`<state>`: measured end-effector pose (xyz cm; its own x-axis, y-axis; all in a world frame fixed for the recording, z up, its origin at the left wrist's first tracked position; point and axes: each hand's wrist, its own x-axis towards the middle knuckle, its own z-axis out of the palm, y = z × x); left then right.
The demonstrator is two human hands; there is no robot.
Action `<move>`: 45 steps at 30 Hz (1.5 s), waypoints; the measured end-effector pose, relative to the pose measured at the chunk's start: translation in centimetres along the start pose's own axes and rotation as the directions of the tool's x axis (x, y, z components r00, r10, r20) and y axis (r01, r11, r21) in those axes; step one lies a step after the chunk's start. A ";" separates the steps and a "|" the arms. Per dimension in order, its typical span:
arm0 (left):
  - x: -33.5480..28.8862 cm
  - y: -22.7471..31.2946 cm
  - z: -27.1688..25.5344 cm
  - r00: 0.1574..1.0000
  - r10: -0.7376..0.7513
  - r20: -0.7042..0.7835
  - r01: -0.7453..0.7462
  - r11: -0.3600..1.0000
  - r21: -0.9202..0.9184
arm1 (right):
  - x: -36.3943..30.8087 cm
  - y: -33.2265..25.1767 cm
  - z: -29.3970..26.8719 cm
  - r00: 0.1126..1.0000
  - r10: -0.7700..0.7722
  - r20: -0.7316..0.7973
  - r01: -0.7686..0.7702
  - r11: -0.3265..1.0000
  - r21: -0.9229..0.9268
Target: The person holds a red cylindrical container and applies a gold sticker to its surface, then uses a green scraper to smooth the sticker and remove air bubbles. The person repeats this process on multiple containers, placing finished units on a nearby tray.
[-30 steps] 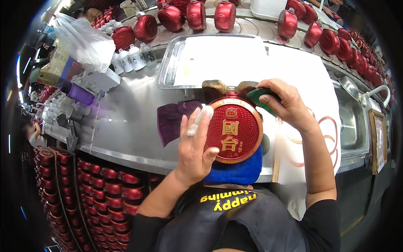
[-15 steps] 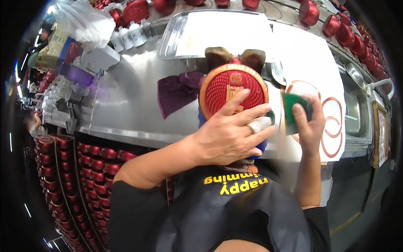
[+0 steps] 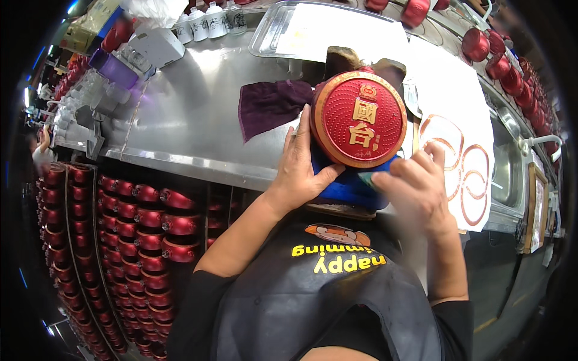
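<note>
A round, flat red bottle (image 3: 361, 120) with a gold rim and raised gold characters lies face up on a blue padded support (image 3: 347, 194). My left hand (image 3: 301, 165) grips its lower left edge, fingers along the side and thumb at the bottom. Just right of the bottle's lower edge, my right hand (image 3: 418, 186) is closed on a small green scraper (image 3: 367, 179), mostly hidden by the fingers and blurred. Two dark brown blocks (image 3: 342, 60) flank the bottle's neck. A purple cloth (image 3: 271, 107) lies against its left side.
White paper with copper-coloured rings (image 3: 474, 198) lies at the right, beside a sink (image 3: 512, 156). Behind stands a metal tray (image 3: 265, 36) holding white paper. Small white bottles (image 3: 215, 21) and a white box (image 3: 158, 47) are at the back left. Racks of red bottles (image 3: 144, 231) stand below the bench's left edge.
My left hand has moved from across the bottle's face to its left edge, uncovering the face. My right hand has brought the green scraper leftward, close to the bottle. The view has shifted.
</note>
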<state>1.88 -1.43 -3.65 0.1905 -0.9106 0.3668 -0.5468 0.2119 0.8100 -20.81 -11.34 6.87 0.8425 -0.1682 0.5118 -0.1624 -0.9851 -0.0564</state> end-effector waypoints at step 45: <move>-2.4 3.5 0.0 0.911 0.393 0.127 -0.386 0.701 0.599 | -4.3 0.9 5.9 0.525 0.805 -0.276 -0.458 0.540 0.706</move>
<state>-0.47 1.49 -1.73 -0.1448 -0.7910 0.5944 -0.9456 0.2875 0.1522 -21.55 -11.77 -0.39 0.1696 -0.8718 0.4595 -0.1105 -0.4801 -0.8702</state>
